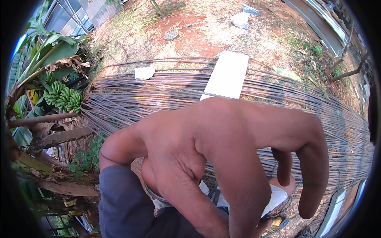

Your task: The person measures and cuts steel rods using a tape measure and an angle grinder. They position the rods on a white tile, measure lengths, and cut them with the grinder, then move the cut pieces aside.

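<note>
My left hand (222, 135) is raised close to the camera and fills the middle of the view. Its back faces up, with the fingers spread apart and bent downward; nothing shows between them. A dark grey sleeve (125, 198) covers the arm below the wrist. At the bottom edge, mostly hidden behind the left hand, is a bit of what looks like my right hand (262, 229). Beside it lies a small yellow and black object (279, 222) of a kind I cannot make out. Long rusty steel rods (158, 99) spread in a wide bundle behind and beneath the hands.
A white board (228, 75) lies across the rods, and a pale stone-like piece (144, 73) rests on their far left. Green bananas (63, 96) hang at the left. White and grey slabs (240, 20) lie farther off. My bent knees (287, 184) show below.
</note>
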Available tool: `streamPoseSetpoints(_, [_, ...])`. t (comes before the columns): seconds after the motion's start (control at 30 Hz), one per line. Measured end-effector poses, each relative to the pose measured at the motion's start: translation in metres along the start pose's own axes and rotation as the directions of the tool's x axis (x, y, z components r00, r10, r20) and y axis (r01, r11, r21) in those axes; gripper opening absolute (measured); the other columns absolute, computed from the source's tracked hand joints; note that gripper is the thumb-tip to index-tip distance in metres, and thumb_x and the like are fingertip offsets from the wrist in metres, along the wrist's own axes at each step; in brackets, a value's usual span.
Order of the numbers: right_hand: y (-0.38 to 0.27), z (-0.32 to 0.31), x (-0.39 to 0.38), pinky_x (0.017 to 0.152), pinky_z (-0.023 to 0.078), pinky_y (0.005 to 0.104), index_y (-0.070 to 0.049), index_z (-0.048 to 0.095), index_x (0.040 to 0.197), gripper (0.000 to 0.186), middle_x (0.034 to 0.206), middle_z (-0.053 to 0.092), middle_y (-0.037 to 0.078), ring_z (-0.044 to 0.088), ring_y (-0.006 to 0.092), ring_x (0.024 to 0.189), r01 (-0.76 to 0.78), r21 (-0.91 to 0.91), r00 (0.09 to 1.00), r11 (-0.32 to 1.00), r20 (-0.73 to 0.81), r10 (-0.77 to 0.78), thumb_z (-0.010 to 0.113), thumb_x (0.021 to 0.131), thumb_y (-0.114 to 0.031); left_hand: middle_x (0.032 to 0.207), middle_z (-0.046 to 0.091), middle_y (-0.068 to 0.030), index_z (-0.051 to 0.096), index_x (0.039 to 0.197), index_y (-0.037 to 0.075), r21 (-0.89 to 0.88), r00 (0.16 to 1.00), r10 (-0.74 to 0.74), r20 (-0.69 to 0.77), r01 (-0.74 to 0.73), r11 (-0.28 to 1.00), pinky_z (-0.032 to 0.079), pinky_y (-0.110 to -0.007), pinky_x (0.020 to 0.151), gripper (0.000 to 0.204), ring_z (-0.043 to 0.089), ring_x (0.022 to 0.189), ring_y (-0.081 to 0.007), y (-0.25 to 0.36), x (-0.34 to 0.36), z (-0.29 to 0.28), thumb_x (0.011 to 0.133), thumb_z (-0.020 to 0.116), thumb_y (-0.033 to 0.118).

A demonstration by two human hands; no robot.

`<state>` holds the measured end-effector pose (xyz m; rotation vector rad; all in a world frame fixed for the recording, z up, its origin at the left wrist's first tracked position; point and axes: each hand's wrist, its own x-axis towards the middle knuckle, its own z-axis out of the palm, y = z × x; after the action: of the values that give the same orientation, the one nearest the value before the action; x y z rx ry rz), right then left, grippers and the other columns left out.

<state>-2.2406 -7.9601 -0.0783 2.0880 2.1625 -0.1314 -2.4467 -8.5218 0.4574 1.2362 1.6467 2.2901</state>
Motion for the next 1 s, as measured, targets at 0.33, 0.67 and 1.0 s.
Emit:
streamPoseSetpoints(0.33, [-0.002, -0.004, -0.007, 0.088, 0.056, 0.0553, 0.004, 0.072, 0.11, 0.077, 0.111, 0.072, 0.025, 0.07, 0.0414, 0.101, 0.12, -0.092, 0.993, 0.988, 0.013, -0.119, 0.077, 0.077, -0.065, 0.112, 0.068, -0.0163, 0.081, 0.082, 0.012, 0.094, 0.983, -0.013, -0.182, 0.031, 0.995, 0.055, -0.041, 0.088, 0.014, 0.068, 0.106, -0.0297, 0.036, -0.039, 0.009, 0.074, 0.09, 0.018])
streamPoseSetpoints(0.67, [0.013, -0.01, 0.011, 0.089, 0.055, 0.0565, 0.003, 0.073, 0.111, 0.079, 0.112, 0.072, 0.027, 0.07, 0.0427, 0.103, -0.009, -0.027, 1.0, 1.0, -0.001, 0.009, 0.076, 0.077, -0.068, 0.107, 0.069, -0.0135, 0.079, 0.076, 0.01, 0.303, 0.991, -0.111, -0.077, 0.129, 0.944, 0.057, -0.043, 0.088, 0.013, 0.068, 0.106, -0.0299, 0.009, -0.026, -0.061, 0.074, 0.091, 0.016])
streamPoseSetpoints(1.0, [0.054, -0.03, 0.059, 0.091, 0.055, 0.0577, 0.003, 0.073, 0.112, 0.081, 0.113, 0.072, 0.028, 0.07, 0.0441, 0.104, -0.167, 0.116, 0.981, 0.979, -0.085, 0.177, 0.075, 0.078, -0.07, 0.114, 0.07, -0.0124, 0.073, 0.107, 0.005, 0.566, 0.493, -0.406, -0.77, 0.821, -0.077, 0.053, -0.042, 0.097, 0.033, 0.067, 0.108, -0.0301, -0.146, -0.228, -0.282, 0.082, 0.084, 0.024])
